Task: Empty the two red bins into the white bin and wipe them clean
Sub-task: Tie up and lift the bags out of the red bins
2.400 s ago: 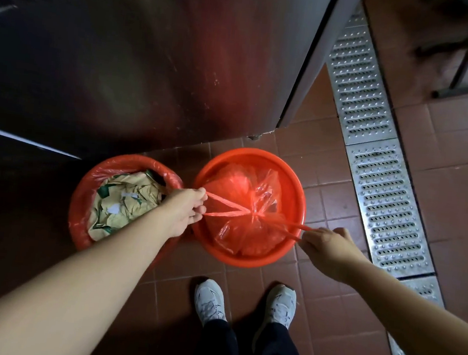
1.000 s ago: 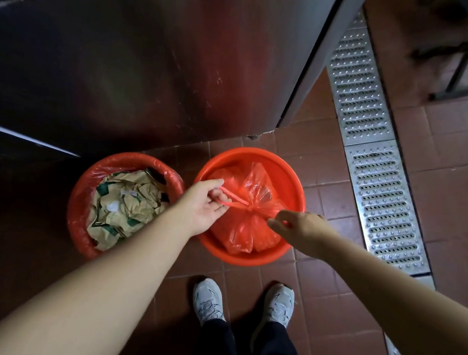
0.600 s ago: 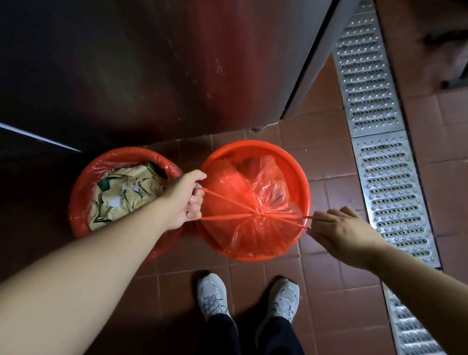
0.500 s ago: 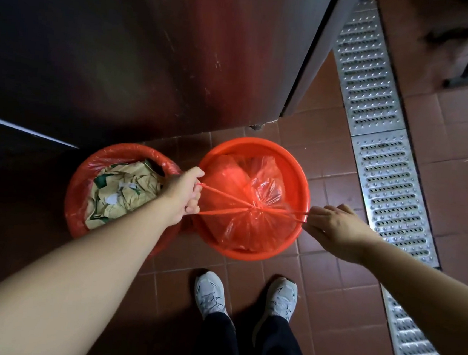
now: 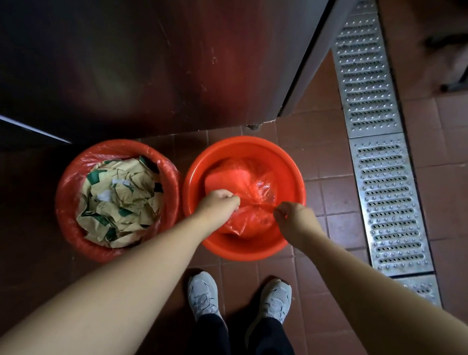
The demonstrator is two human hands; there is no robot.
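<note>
While both red bins stand side by side on the tiled floor against the steel cabinet, neither has yet been emptied; the white bin is not in view, and no cloth for wiping is visible. The left bin keeps its red liner over the rim and is full of crumpled brown and green paper; that bin appears untouched. The right bin shows a bare rim; its red bag sits gathered inside it, the neck drawn to a twisted point between the two hands. Judged from this, the work stands at an early stage: one bag is being tied off, with lifting out, tipping into the white bin, the second bin and all wiping still outstanding.

The left hand is curled into a fist, gripping the bag's neck from the left; the right hand pinches a strand of the same bag between thumb and fingers from the right; both hands sit close together over the right bin, neither touching its rim as far as can be told. The person's white shoes stand just short of the bins.
</note>
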